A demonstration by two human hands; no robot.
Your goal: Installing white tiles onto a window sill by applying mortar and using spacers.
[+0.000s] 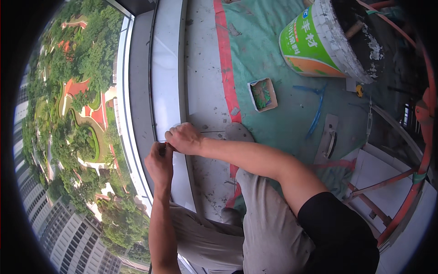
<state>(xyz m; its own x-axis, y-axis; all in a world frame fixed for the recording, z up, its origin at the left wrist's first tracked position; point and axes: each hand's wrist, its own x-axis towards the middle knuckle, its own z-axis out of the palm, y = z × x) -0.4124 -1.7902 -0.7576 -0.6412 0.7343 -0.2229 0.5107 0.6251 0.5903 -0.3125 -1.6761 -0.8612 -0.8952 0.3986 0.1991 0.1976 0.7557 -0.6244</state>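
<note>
My left hand (159, 165) and my right hand (185, 138) meet over the pale, glossy window ledge (166, 80), right at a joint between two pieces. The fingers of both are closed in a pinch. A tiny orange-red bit shows between the fingertips, too small for me to name. The left hand is on the window side; the right reaches in from across my knee, its fingertips almost touching the left ones. A narrow dark seam (152, 82) runs along the ledge beside the window frame.
On green sheeting (255, 41) edged with red tape stand a small open box (263, 95) of green bits and a big, dirty green-and-white bucket (315, 41). A trowel (326, 139) and blue strip (316, 112) lie nearby. Red metal framing (426, 137) rises at the right.
</note>
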